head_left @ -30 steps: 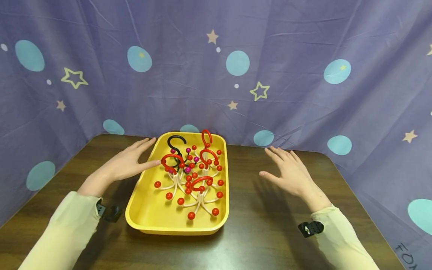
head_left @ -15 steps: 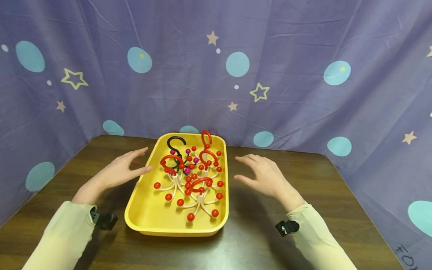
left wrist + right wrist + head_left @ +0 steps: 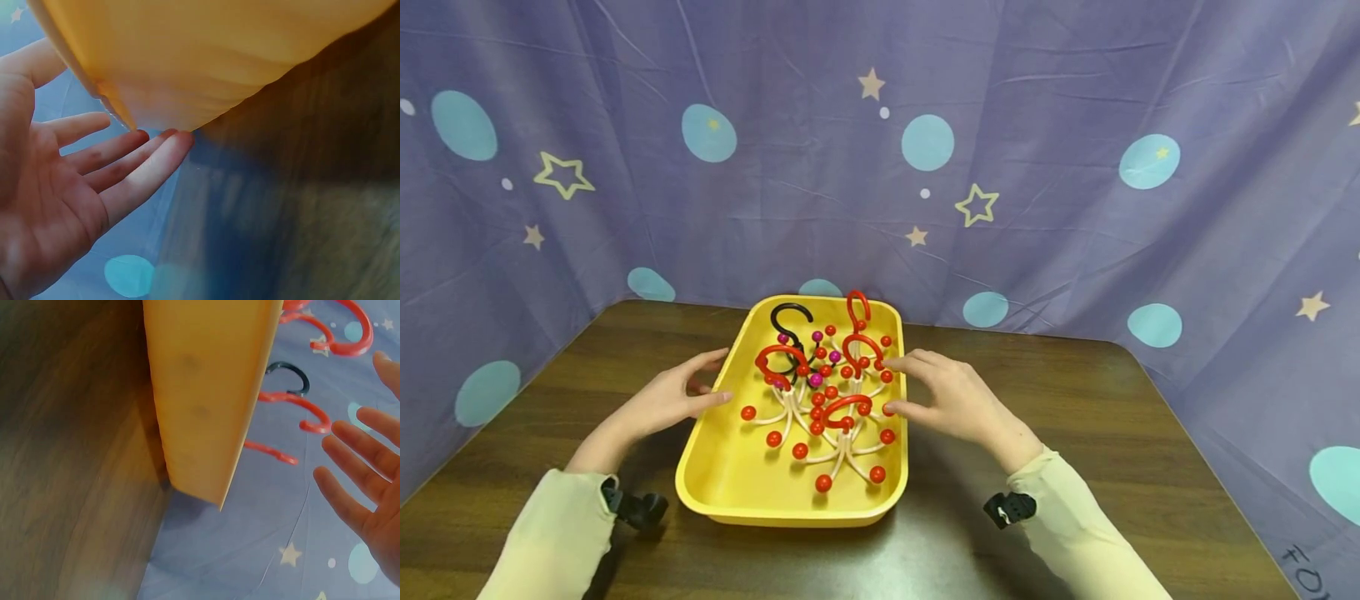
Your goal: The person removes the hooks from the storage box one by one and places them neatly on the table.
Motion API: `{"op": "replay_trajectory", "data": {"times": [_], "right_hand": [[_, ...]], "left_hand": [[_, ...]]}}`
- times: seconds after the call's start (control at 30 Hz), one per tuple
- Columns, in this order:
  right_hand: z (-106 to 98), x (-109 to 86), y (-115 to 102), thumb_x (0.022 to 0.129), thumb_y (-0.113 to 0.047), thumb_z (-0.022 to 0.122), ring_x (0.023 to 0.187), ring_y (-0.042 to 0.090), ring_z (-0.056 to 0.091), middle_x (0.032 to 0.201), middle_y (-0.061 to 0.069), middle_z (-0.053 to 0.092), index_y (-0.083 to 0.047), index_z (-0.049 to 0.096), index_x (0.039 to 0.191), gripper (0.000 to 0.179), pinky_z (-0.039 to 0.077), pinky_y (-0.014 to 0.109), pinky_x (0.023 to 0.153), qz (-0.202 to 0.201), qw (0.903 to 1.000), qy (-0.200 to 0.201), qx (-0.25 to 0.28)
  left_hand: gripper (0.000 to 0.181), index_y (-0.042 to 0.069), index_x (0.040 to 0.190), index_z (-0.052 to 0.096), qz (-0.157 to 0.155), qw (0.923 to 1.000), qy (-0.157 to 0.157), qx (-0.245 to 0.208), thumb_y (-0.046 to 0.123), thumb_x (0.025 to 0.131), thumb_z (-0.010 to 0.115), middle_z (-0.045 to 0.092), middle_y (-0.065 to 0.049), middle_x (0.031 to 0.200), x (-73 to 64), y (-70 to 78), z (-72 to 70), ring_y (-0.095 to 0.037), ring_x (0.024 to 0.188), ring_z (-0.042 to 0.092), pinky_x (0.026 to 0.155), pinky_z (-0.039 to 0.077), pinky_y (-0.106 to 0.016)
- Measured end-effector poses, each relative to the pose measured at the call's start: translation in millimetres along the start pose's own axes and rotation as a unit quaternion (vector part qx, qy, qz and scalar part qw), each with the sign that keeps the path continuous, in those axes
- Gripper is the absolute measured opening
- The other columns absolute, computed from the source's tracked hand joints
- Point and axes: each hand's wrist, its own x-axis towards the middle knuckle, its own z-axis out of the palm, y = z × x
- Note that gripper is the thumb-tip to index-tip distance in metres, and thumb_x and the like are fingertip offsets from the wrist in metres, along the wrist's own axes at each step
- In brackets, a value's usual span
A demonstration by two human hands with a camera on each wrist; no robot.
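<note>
Four red hooks (image 3: 365,329) and one black hook (image 3: 793,307) rise from a yellow tray (image 3: 722,471). Left hand (image 3: 658,400) at left rim, right hand (image 3: 961,400) near right; both loose, fingers apart.

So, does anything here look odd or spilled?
Nothing looks spilled. The one oddity is the black hook, toward the far end of the tray: it has purple beads, while the red hooks have red ones.
</note>
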Motion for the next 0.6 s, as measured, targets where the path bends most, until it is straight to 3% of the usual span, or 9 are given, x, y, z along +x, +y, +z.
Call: {"op": "replay_trajectory", "data": {"times": [0.33,0.6], "right_hand": [[12,12.6,-17,0.082,-0.035,0.067,0.097,0.008,0.057,0.107,-0.004,0.061,-0.016,0.061,0.116,0.039,0.046,0.025,0.085,-0.043,0.9973,-0.013,0.058],[22,22.3,-31,0.086,-0.030,0.063,0.091,0.007,0.057,0.106,-0.001,0.062,-0.015,0.059,0.118,0.036,0.047,0.020,0.081,-0.077,0.9928,-0.044,0.081]], "left_hand": [[0.076,0.008,0.145,0.019,0.003,0.9948,-0.017,-0.101,0.023,0.086,0.063,0.047,-0.028,0.123,-3.8,-13.3,9.6,-0.021,0.086,0.060,0.059,0.051,-0.032],[0.073,0.008,0.145,0.019,0.009,0.9922,-0.018,-0.123,0.019,0.087,0.061,0.046,-0.030,0.122,-3.0,-17.9,11.2,-0.021,0.087,0.060,0.062,0.052,-0.033]]}}
